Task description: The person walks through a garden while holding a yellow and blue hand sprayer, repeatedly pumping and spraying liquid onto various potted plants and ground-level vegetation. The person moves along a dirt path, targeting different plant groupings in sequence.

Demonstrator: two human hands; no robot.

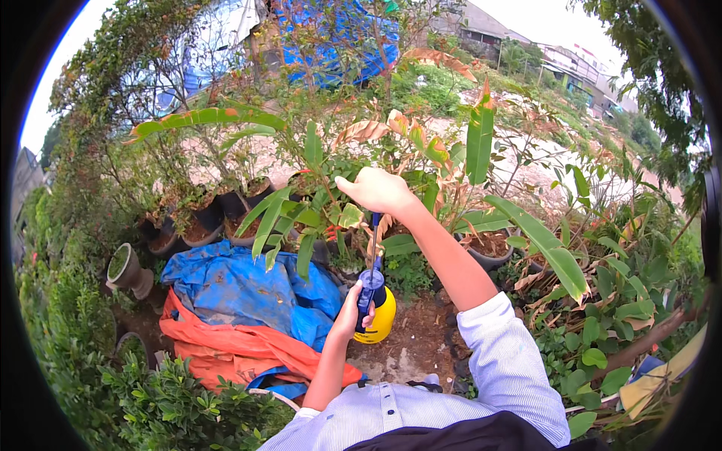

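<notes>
My left hand (352,310) grips the dark blue handle of a yellow pump sprayer (379,321), which I hold upright in front of my body. The sprayer's pump rod (373,242) is drawn far up out of the blue top. Above it, my right hand (375,190) is closed over the rod's upper end, with the thumb pointing left. The grip under that palm is mostly hidden. Long green leaves of a heliconia-like plant (479,144), some browned, stand just beyond my right hand.
A blue tarpaulin (248,282) and an orange tarpaulin (242,346) lie crumpled at left. Black plant pots (206,225) line up beyond them. A stone-like urn planter (131,270) tilts at far left. Leafy shrubs (180,403) crowd the lower left; bare soil (417,338) shows beside the sprayer.
</notes>
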